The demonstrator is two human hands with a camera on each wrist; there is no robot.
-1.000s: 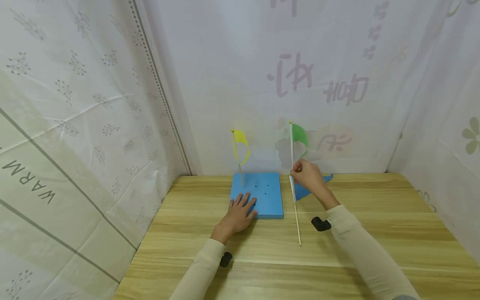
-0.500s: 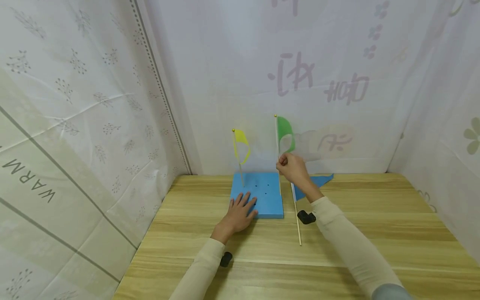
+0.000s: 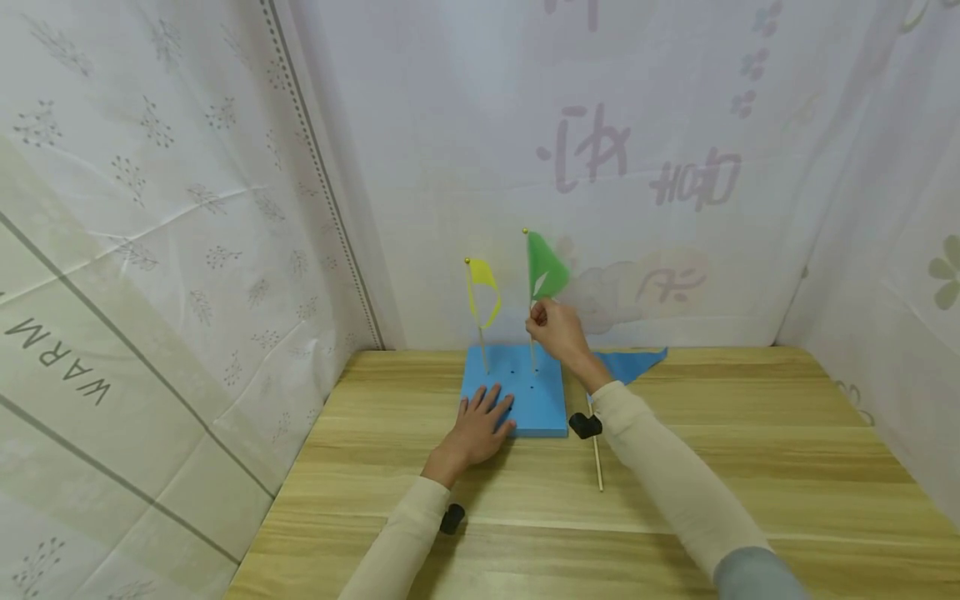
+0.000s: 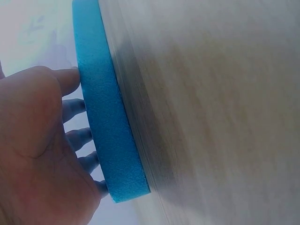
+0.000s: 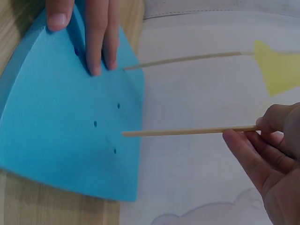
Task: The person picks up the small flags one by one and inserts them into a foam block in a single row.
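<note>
A blue foam block with several small holes lies flat on the table. My left hand rests on its near left part, fingers spread and straight. In its far left hole stands a yellow flag on a thin stick. My right hand pinches the stick of a green flag between thumb and fingers, below the cloth. In the right wrist view, the lower end of that stick hovers above the block, apart from the holes. A blue pennant flag lies right of the block, partly hidden by the right forearm.
The wooden table ends against a white printed curtain at the back. A second curtain hangs along the left side. Black wrist-worn pieces sit below each wrist.
My right hand has carried the green flag leftwards, from over the blue pennant flag to above the foam block. My left hand has stayed in place on the block.
</note>
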